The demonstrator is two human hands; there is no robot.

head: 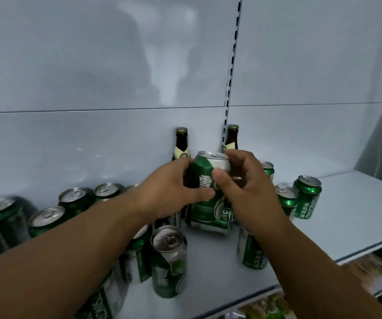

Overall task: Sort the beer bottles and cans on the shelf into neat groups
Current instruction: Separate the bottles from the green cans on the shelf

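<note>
Green can [209, 180] stands tall mid-shelf, clasped from both sides: the left hand [169, 192] curls around its left flank, thumb across the front, and the right hand [247, 180] pinches its right side, fingertips at the rim. Two brown bottles [182, 143] stand just behind it; more cans [306, 196] sit right.

Can [210, 192] gripped between left hand [174, 192] and right hand [245, 178]: glossy green printed metal, bare silvery brushed top. Cans left of the left hand [47, 221] and right of the right hand [306, 196]: same glossy green finish, dull silver lids. 2 bottles behind the hands [182, 143]: dark brown glossy glass, gold-coloured metal caps, pale paper-like neck labels. Shelf [351, 217] and back panel [93, 77]: smooth painted metal, pale grey, soft sheen with blurred reflections.
</note>
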